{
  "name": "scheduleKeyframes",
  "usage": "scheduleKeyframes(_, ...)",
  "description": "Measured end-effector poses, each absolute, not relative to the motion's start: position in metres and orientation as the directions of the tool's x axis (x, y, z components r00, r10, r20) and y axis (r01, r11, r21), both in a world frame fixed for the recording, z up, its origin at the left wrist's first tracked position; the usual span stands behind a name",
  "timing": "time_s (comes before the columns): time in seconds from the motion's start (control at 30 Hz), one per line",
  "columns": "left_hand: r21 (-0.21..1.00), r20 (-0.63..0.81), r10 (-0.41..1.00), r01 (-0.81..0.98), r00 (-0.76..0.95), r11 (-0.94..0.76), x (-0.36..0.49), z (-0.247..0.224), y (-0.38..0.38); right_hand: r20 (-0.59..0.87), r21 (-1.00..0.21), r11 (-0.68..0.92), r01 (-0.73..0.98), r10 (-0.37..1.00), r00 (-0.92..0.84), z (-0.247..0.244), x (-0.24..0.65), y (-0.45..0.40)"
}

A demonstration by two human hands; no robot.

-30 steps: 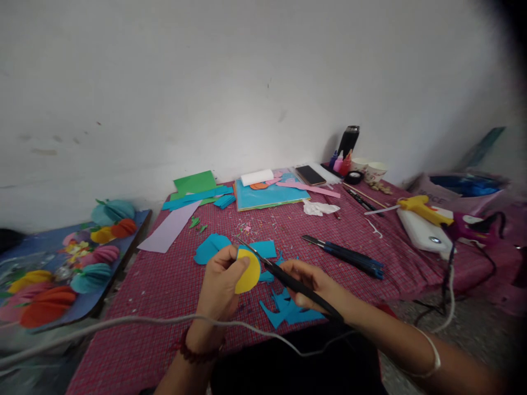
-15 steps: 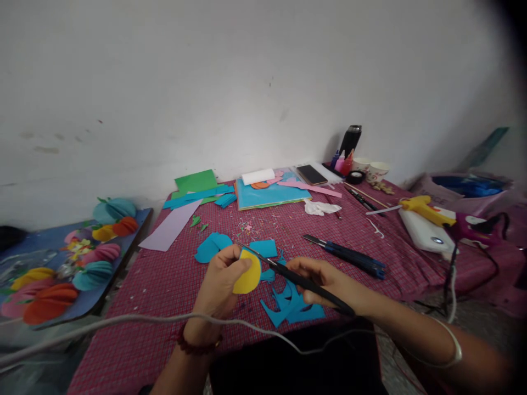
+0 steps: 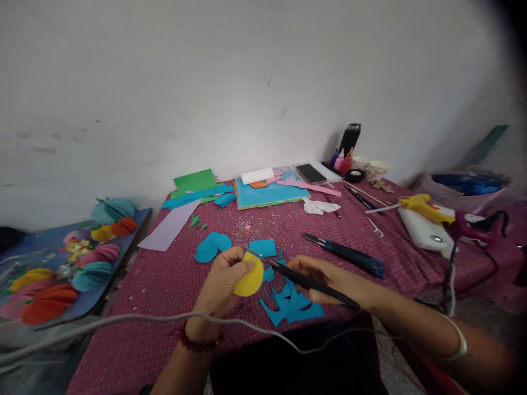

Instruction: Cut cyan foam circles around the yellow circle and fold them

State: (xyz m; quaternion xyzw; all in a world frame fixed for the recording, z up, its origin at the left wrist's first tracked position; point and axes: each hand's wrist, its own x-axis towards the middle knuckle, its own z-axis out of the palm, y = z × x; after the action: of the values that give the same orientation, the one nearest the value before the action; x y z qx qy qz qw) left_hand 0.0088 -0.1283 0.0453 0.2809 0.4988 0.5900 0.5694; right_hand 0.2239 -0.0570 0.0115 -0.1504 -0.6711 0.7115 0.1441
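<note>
My left hand (image 3: 220, 280) pinches a round yellow paper piece (image 3: 250, 278) between thumb and fingers, with a thin blue edge showing along its rim. My right hand (image 3: 323, 278) is closed around black-handled scissors (image 3: 304, 281); their blades lie along the upper right edge of the yellow piece. Blue paper scraps (image 3: 294, 304) are heaped below the scissors. Beyond my hands lie blue cut-out rounds (image 3: 212, 247) and a blue rectangle (image 3: 262, 248). To the right is a blue-black utility knife (image 3: 346, 255) with its blade out.
A pale cable (image 3: 164, 318) crosses in front of my left wrist. Finished paper pumpkins (image 3: 49, 303) sit on a blue board at left. At right are a glue gun (image 3: 428, 209) and a white power bank (image 3: 424, 233); a phone (image 3: 311, 173) and black flask (image 3: 349, 141) stand farther back.
The yellow piece and both hands have shifted slightly to the right. The scissors' handles sit a little further right; both hands keep their grip.
</note>
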Motion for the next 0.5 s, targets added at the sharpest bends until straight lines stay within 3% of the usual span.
scheduleKeyframes(0.5,0.909,-0.243,0.955,-0.385,-0.170,0.163,0.0128,0.0413,-0.1287,-0.070,-0.997,-0.055,0.051,0.427,-0.902,0.0048,0.2255,-0.0578)
